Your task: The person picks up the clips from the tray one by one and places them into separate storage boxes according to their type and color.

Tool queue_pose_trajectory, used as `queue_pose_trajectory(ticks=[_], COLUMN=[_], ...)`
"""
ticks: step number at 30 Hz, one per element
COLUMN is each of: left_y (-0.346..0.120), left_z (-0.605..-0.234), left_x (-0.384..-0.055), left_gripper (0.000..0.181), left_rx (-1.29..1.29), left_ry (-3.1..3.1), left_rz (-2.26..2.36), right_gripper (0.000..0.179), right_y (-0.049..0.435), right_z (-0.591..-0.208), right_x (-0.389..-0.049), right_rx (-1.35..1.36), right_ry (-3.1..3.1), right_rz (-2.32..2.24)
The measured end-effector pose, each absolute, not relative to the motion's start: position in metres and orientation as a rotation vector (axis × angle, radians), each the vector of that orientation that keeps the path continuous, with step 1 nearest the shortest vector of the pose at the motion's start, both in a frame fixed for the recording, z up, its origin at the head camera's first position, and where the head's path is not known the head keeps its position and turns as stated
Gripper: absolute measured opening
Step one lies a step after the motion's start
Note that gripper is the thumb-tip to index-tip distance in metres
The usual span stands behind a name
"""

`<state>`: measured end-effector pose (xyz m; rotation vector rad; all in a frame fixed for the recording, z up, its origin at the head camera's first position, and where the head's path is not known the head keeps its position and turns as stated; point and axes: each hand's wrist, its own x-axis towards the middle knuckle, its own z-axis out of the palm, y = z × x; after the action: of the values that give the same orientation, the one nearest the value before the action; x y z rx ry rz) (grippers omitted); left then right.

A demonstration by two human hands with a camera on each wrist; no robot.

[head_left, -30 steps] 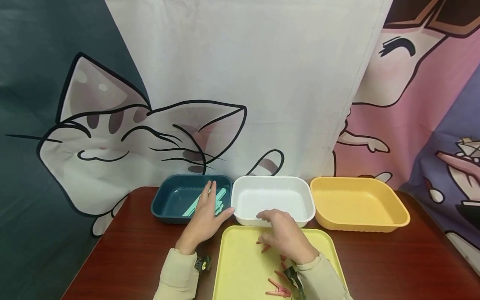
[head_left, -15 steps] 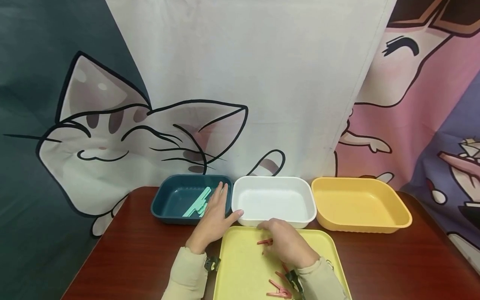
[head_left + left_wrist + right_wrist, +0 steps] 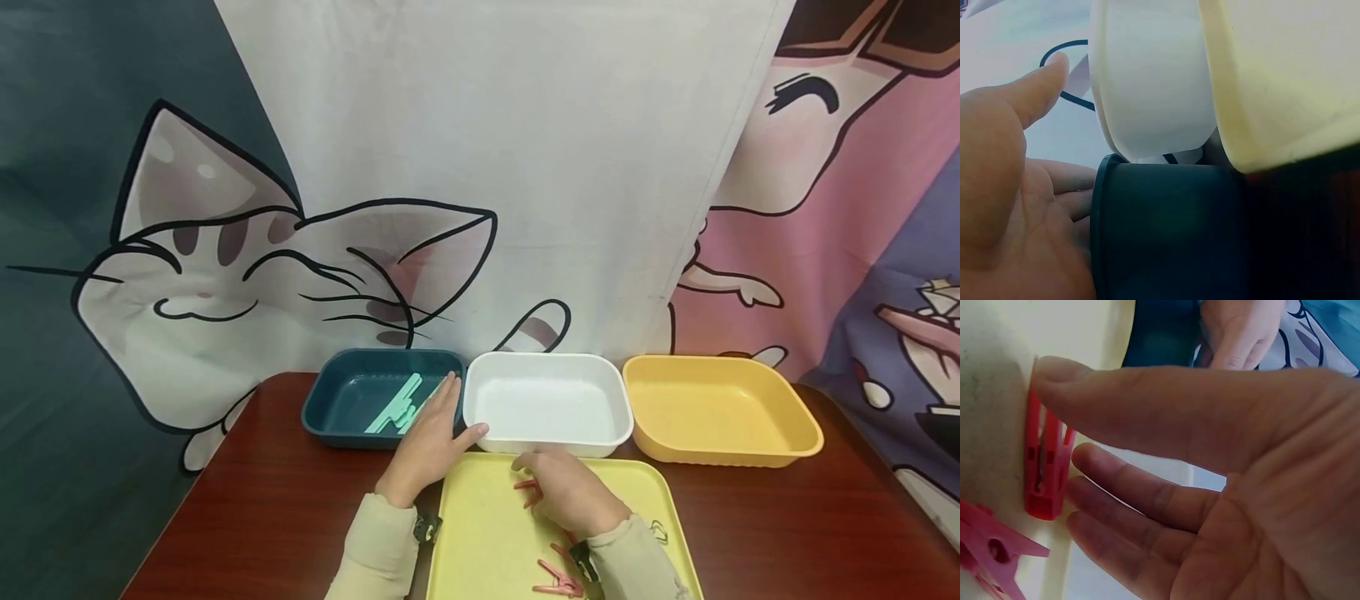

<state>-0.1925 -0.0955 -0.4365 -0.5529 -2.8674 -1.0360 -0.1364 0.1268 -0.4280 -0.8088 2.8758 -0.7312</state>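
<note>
Red clip (image 3: 1054, 465) on yellow tray (image 3: 476, 542), at fingertips of right grip (image 3: 576, 493) — grip narrow, actual pinch can't be told. Pick-up seems in hand; next move likely calls for firm pinch, lift. Beyond right grip, white bin (image 3: 547, 404). Left grip (image 3: 427, 446) — straight-fingered, over blue bin (image 3: 345, 437).

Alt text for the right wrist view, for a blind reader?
Right hand with its thumb over one end of a red clip on a yellow tray; another red clip lies nearby, and the left hand is by a teal bin.
</note>
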Motion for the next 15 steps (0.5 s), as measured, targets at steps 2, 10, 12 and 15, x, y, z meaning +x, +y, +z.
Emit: queue_pose_trajectory(ticks=[2,10,12,15], left_y=[-0.095,-0.095,-0.095,-0.094], left_z=[-0.436,-0.438,-0.438,-0.439], left_x=[-0.192,-0.191,-0.191,-0.191], left_gripper=[0.083,0.077,0.075,0.072], left_rx=[-0.556,-0.62,-0.632,-0.645], left_ry=[-2.878,-2.87,-2.877,-2.882], left_rz=[-1.022,-0.923,-0.892,-0.853], right_gripper=[0.04,0.024,0.022,0.023], right_y=[0.126,0.125,0.125,0.125], right_z=[-0.43,-0.436,-0.438,-0.439], right_x=[-0.136,-0.14,-0.14,-0.14], right_rx=[-0.816,-0.808,-0.81,-0.825], right_ry=[2.889,2.92,2.927,2.943], right_rz=[-0.715,-0.723,-0.724,-0.708])
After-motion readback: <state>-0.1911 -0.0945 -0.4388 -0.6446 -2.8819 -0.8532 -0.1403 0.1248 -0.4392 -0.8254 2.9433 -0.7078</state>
